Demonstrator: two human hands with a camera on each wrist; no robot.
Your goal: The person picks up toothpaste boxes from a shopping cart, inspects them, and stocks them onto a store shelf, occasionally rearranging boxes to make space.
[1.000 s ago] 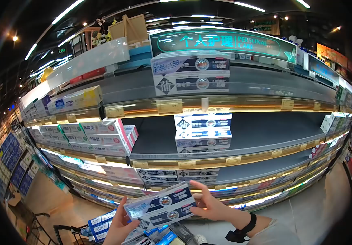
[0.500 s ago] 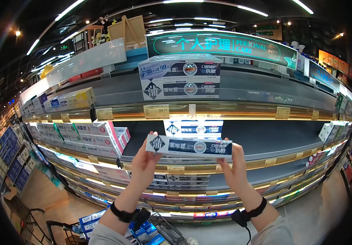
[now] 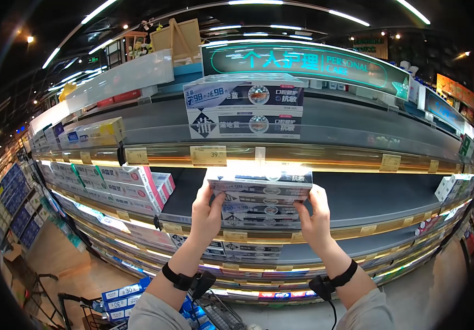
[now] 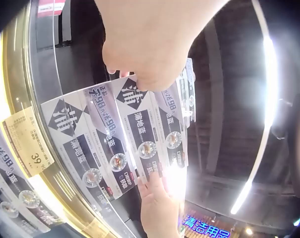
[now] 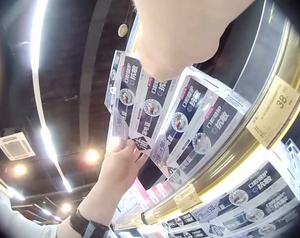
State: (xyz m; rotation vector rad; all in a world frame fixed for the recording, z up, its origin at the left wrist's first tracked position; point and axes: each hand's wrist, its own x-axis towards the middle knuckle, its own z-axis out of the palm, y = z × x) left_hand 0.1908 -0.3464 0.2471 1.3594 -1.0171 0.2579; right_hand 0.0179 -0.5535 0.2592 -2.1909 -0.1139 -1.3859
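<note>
Grey sleeves [image 3: 157, 312] are seen nearest. Two white-and-navy boxes [image 4: 145, 131] are gripped at their ends by the left hand [image 3: 206, 214] and right hand [image 3: 315, 219], just over a matching stack [image 4: 80, 153] on a shelf [image 3: 369, 192]. Beyond, a PERSONAL CARE sign [image 3: 303, 61] is mounted.

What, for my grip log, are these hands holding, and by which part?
A stack of two 蒲地蓝 oral-care boxes, gripped by its ends: left hand at one, right hand at the other.
</note>
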